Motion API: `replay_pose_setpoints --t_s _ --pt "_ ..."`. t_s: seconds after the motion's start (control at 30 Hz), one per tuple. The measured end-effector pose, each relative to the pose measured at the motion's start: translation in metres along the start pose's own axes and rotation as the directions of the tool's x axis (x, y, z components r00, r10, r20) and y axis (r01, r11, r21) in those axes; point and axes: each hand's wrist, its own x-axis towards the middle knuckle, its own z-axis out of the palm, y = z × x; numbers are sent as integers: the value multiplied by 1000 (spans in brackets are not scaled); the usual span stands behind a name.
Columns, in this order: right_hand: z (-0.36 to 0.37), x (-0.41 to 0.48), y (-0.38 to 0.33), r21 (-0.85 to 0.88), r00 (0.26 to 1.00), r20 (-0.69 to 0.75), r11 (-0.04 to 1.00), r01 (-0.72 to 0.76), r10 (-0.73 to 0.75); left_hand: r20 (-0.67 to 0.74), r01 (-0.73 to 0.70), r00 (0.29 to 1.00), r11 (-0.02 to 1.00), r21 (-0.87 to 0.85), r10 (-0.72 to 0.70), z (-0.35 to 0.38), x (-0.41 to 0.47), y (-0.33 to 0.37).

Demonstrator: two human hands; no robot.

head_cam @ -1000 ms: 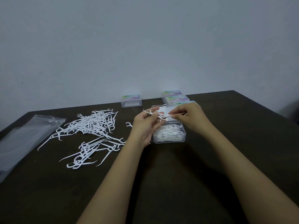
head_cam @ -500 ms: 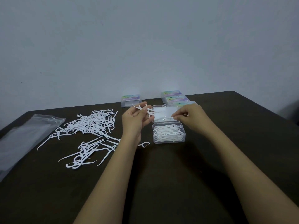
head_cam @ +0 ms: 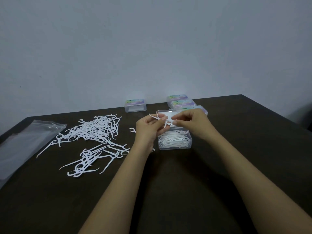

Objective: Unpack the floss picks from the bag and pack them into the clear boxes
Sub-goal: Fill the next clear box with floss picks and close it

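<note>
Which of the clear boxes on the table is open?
The box nearest the person: lid flipped back, picks inside. The labelled boxes behind are shut.

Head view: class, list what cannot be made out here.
All head view.
1. Print on the closed pastel-labelled clear plastic boxes: too small, blurred.
2. Count of white plastic floss picks held in the left hand: fingers hide them.
3. The clear plastic zip bag: cut off by the left edge.
</note>
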Motion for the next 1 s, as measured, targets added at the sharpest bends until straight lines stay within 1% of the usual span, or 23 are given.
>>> replay_pose_setpoints --t_s 0.13,0.23,0.43,0.5,0.63,0.7,0.8,0.93,1.0 --pt "-6 0 0 -46 999 46 999 -17 19 10 11 1000 1000 17 -11 1 -1 -2" --pt "-11 2 2 -53 998 42 998 -37 39 -4 11 1000 999 34 -11 4 -2 -2" --pt "-21 2 8 32 992 49 992 -121 120 -40 19 999 997 79 -15 2 -2 -2" --pt "-21 2 7 50 992 34 991 -126 125 -48 4 999 995 95 0 2 -2 -2" --pt "-18 2 6 73 994 -18 992 -103 105 -72 -41 996 982 182 54 1 -1 -3" --pt "-16 2 5 57 997 -28 996 -72 74 -88 -89 989 954 286 119 1 1 -4" --pt "-13 2 4 21 999 -35 999 -36 37 -87 -181 965 870 459 246 3 2 -4" --pt "-10 1 3 25 996 -84 1000 -11 13 -21 -250 947 777 578 321 5 4 -7" --pt "-9 1 3 35 992 -125 999 -20 24 16 -298 926 703 646 378 5 4 -8"
